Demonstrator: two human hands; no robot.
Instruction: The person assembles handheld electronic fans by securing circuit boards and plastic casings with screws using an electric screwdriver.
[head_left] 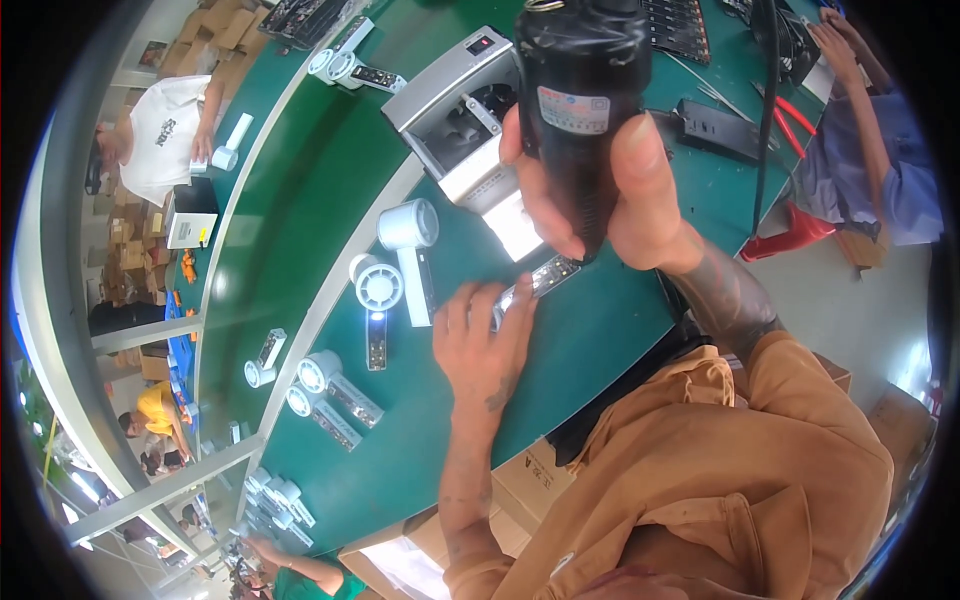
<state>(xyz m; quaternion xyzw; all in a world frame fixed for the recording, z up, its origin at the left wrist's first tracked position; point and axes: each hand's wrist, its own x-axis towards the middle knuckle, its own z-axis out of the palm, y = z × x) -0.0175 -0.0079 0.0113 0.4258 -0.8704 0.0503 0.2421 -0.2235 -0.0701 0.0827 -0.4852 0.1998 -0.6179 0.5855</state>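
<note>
My right hand [640,200] is wrapped round a black electric screwdriver [585,80], which hangs upright with its lower end over the bench. Under its tip lies a light handle part with an exposed circuit board [553,275], apparently of a handheld fan. My left hand [485,345] presses that part to the green bench top, fingers closed along it. Whether the tip touches a screw is hidden. Just left of this hand are a pale blue handheld fan [408,225] and another handheld fan [378,288] with its handle open and a small light lit.
A grey screw feeder [450,125] stands beyond my hands. Red-handled pliers [792,125] and a black box [715,130] lie at the right. More fans [340,390] lie at the left, beside a green conveyor belt [270,230]. Co-workers sit across the belt and at the right.
</note>
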